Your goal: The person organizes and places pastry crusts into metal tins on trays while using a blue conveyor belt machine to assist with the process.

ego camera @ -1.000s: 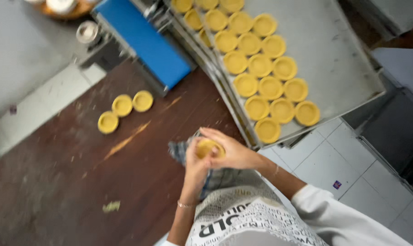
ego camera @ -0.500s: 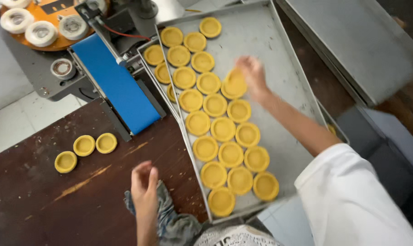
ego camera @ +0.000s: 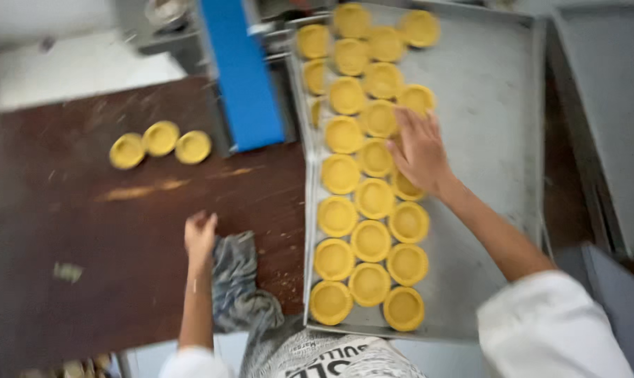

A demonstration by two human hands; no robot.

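Observation:
My right hand point(ego camera: 418, 148) lies palm down, fingers spread, over the yellow tart shells point(ego camera: 370, 199) lined up in rows on the metal baking tray point(ego camera: 485, 140). It rests on the third column of shells, near the middle of the tray. My left hand point(ego camera: 200, 234) hovers over the dark wooden table point(ego camera: 72, 224) with its fingers loosely curled and nothing seen in it, just left of a crumpled grey cloth point(ego camera: 234, 276). Three more tart shells point(ego camera: 160, 143) sit in a row on the table at the far left.
A blue conveyor belt point(ego camera: 241, 73) of a machine runs between the table and the tray. A second empty metal tray point(ego camera: 611, 119) lies at the right. Crumbs and a dough smear point(ego camera: 142, 189) mark the table.
My right hand has come down the tray from the upper rows to the middle and now lies flat on the shells. My left hand has stayed by the cloth.

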